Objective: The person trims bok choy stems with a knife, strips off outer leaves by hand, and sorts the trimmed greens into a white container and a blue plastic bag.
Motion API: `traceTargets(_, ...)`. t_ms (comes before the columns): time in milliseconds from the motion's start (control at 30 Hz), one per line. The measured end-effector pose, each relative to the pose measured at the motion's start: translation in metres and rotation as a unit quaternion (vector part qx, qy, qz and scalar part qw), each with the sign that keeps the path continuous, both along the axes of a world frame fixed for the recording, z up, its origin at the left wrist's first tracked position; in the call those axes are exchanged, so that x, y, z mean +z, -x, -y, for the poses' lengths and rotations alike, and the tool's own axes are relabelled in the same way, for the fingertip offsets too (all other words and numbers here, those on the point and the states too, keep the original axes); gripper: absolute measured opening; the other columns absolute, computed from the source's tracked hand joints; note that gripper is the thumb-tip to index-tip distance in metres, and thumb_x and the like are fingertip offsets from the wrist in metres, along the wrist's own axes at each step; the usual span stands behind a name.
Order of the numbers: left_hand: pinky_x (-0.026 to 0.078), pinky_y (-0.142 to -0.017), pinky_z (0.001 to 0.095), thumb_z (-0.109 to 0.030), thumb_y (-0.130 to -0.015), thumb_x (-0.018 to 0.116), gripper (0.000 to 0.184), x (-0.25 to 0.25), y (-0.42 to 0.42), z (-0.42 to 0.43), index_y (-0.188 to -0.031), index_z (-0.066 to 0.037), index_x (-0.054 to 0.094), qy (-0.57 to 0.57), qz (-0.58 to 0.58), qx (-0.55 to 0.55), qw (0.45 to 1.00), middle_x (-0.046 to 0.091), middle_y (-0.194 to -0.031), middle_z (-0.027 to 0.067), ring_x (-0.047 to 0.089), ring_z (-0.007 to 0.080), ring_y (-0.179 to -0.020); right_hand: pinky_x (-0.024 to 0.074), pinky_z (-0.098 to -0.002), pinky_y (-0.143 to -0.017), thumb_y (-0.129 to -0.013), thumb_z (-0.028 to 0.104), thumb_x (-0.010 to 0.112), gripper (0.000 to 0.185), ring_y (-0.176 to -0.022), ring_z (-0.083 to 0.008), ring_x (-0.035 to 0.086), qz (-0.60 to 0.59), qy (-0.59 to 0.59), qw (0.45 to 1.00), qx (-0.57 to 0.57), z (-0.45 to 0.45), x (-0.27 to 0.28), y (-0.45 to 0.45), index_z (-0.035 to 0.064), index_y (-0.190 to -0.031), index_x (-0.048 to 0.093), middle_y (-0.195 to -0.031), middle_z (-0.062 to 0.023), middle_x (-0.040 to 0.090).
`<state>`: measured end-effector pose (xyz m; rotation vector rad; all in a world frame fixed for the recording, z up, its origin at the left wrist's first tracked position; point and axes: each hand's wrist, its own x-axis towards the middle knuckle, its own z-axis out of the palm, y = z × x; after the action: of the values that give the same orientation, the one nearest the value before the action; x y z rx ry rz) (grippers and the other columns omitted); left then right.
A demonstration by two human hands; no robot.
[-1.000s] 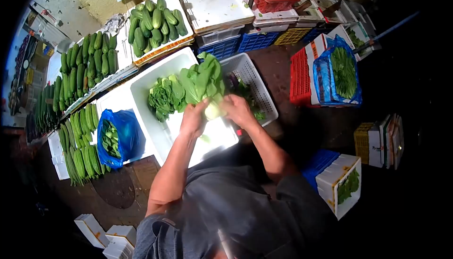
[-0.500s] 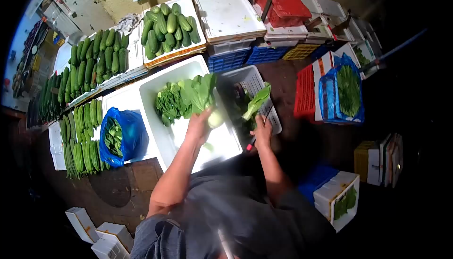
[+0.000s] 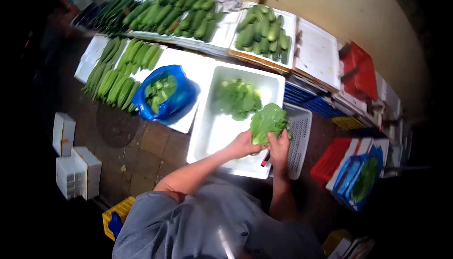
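My left hand is closed around the base of a leafy green, like a bok choy head, held over the right side of a white tub. My right hand presses against the leaves from the right, its thumb on top. A slim knife with a black and pinkish-red handle sticks out below the right hand; its blade is hidden. More trimmed greens lie in the back of the tub. Partly behind my right hand, a white perforated basket stands beside the tub.
A blue bag of greens stands left of the tub, near ridged gourds. Cucumber-like vegetables fill a tray behind. A red crate and a blue-lined box of greens are at right; foam boxes at lower left.
My view has swung right to left, so the stall appears further right. Both hands have come together; the loose leafy piece in my right hand now meets the head in my left.
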<state>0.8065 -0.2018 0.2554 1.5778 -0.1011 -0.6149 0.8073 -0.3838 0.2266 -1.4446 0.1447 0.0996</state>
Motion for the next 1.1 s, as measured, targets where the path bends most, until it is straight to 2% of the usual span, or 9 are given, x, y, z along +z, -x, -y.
traceTargets(200,0.050,-0.092,0.0340,-0.024,-0.081,0.080,0.060,-0.035,0.021,-0.090,-0.132,-0.003,0.056,0.092,0.019,0.180,0.979,0.067,-0.115,0.0126,0.064,0.0197,-0.105,0.0522,-0.0284,-0.085,-0.094,-0.001,0.059,0.033,-0.097,-0.0157,0.063,-0.045,-0.021,0.996,0.072,-0.110,-0.001,-0.022,-0.0055,-0.126,0.053,-0.112,-0.0115,0.065)
traceTargets(367,0.051,-0.094,0.0339,-0.014,-0.083,0.079,0.055,-0.024,0.026,-0.204,-0.133,-0.006,0.057,-0.015,-0.087,0.171,0.981,0.069,-0.118,0.0099,0.065,0.0191,-0.108,0.0473,-0.0231,-0.058,-0.091,0.006,0.061,0.034,-0.072,-0.0095,0.060,-0.136,0.005,0.980,0.148,-0.205,-0.013,-0.048,0.0005,-0.124,0.054,-0.101,-0.0071,0.067)
traceTargets(400,0.051,-0.094,0.0341,-0.012,-0.085,0.077,0.054,-0.038,0.029,-0.223,-0.134,-0.006,0.057,-0.010,-0.093,0.189,0.977,0.069,-0.119,0.0101,0.065,0.0192,-0.108,0.0412,-0.0235,-0.047,-0.092,0.005,0.057,0.028,-0.055,-0.0079,0.051,-0.120,-0.012,0.982,0.146,-0.227,-0.014,-0.051,0.0012,-0.119,0.056,-0.084,-0.0027,0.062)
traceTargets(533,0.052,-0.091,0.0322,-0.013,-0.092,0.072,0.040,-0.105,0.056,-0.308,-0.127,0.001,0.060,0.169,-0.048,0.373,0.911,0.068,-0.117,0.0077,0.064,0.0150,-0.104,0.0452,-0.0236,-0.054,-0.093,0.007,0.060,0.028,-0.066,-0.0077,0.057,-0.165,0.032,0.965,0.200,-0.294,-0.022,-0.070,0.0048,-0.121,0.057,-0.095,-0.0037,0.065)
traceTargets(667,0.051,-0.088,0.0271,-0.021,-0.088,0.076,0.043,-0.168,0.056,-0.404,-0.120,0.004,0.061,-0.097,-0.046,0.636,0.764,0.068,-0.108,0.0055,0.062,0.0130,-0.099,0.0446,-0.0233,-0.050,-0.094,0.006,0.060,0.030,-0.063,-0.0076,0.056,-0.160,0.046,0.970,0.174,-0.354,-0.033,-0.090,0.0045,-0.123,0.057,-0.096,-0.0031,0.066)
traceTargets(833,0.053,-0.080,0.0375,-0.030,-0.084,0.077,0.050,-0.236,0.017,-0.474,-0.117,0.005,0.065,-0.375,-0.015,0.672,0.638,0.072,-0.106,0.0189,0.069,0.0261,-0.093,0.0449,-0.0232,-0.049,-0.094,0.005,0.061,0.029,-0.063,-0.0081,0.057,-0.144,0.021,0.974,0.177,-0.421,-0.047,-0.121,0.0048,-0.122,0.056,-0.097,-0.0036,0.067)
traceTargets(933,0.052,-0.084,0.0448,-0.026,-0.084,0.076,0.043,-0.302,0.022,-0.506,-0.112,0.004,0.067,-0.336,-0.163,0.578,0.726,0.072,-0.098,0.0206,0.070,0.0318,-0.096,0.0444,-0.0237,-0.049,-0.094,0.006,0.061,0.028,-0.061,-0.0082,0.056,-0.141,0.031,0.977,0.159,-0.456,-0.069,-0.138,0.0054,-0.121,0.055,-0.095,-0.0032,0.067)
traceTargets(1000,0.051,-0.063,0.0354,-0.025,-0.088,0.073,0.027,-0.284,0.024,-0.512,-0.097,0.000,0.072,-0.256,-0.140,0.638,0.713,0.070,-0.077,0.0077,0.063,0.0184,-0.064,0.0426,-0.0241,-0.048,-0.093,0.005,0.060,0.021,-0.054,-0.0096,0.051,-0.140,0.030,0.981,0.127,-0.484,-0.071,-0.146,0.0027,-0.114,0.057,-0.086,-0.0039,0.063)
traceTargets(1100,0.045,-0.055,0.0274,-0.017,-0.093,0.068,0.015,-0.221,0.025,-0.520,-0.095,-0.003,0.072,-0.076,-0.102,0.678,0.724,0.065,-0.073,0.0003,0.056,0.0092,-0.059,0.0428,-0.0238,-0.050,-0.094,0.005,0.059,0.020,-0.057,-0.0092,0.052,-0.123,-0.045,0.978,0.162,-0.504,-0.105,-0.159,0.0042,-0.114,0.057,-0.090,-0.0040,0.064)
